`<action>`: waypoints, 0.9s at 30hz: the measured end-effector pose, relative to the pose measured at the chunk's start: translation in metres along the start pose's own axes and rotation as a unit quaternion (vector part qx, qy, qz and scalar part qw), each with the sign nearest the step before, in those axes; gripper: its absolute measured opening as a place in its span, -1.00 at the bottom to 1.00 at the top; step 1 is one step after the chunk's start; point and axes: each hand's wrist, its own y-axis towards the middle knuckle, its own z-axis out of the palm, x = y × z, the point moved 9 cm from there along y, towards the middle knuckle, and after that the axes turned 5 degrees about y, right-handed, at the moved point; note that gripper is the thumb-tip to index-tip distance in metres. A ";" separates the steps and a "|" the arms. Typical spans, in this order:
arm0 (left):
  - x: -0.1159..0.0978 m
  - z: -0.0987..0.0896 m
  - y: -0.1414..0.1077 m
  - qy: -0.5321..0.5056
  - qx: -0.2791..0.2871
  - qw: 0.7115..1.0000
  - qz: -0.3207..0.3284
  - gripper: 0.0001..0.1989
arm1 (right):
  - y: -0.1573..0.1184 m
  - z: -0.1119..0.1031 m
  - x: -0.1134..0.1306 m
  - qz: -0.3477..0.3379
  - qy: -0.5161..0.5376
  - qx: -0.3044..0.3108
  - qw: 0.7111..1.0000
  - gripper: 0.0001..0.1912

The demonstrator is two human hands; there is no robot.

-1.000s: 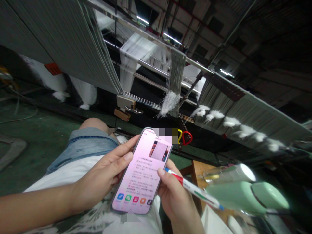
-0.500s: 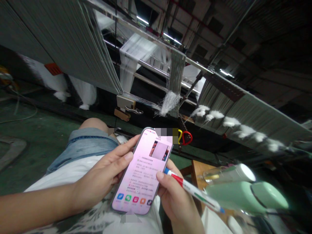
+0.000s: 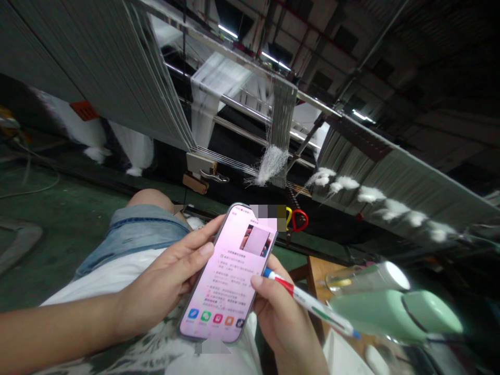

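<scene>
Left forearm [image 3: 78,330] bare, in from the left edge, slanting up toward the centre. Left wrist [image 3: 130,307] nearly straight. Left grip [image 3: 170,276] closed on its load: thumb laid along the near side, tip up and to the right; fingers reaching behind, tips hidden. Right grip [image 3: 281,310] at lower centre, rising from the bottom edge, also closed; thumb bent inward, index curled behind, other fingers mostly out of sight. Hands apart, facing each other. One bare knee [image 3: 150,199] beyond, bent.
</scene>
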 end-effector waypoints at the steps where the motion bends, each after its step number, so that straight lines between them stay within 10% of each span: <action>1: 0.000 0.000 0.000 0.000 0.002 1.000 0.001 -0.49 | 0.000 0.001 0.000 -0.001 0.005 0.004 1.000 -0.69; 27: 0.002 -0.002 -0.002 0.006 -0.009 1.000 -0.007 -0.45 | 0.001 0.004 -0.001 0.009 0.016 0.006 1.000 -0.76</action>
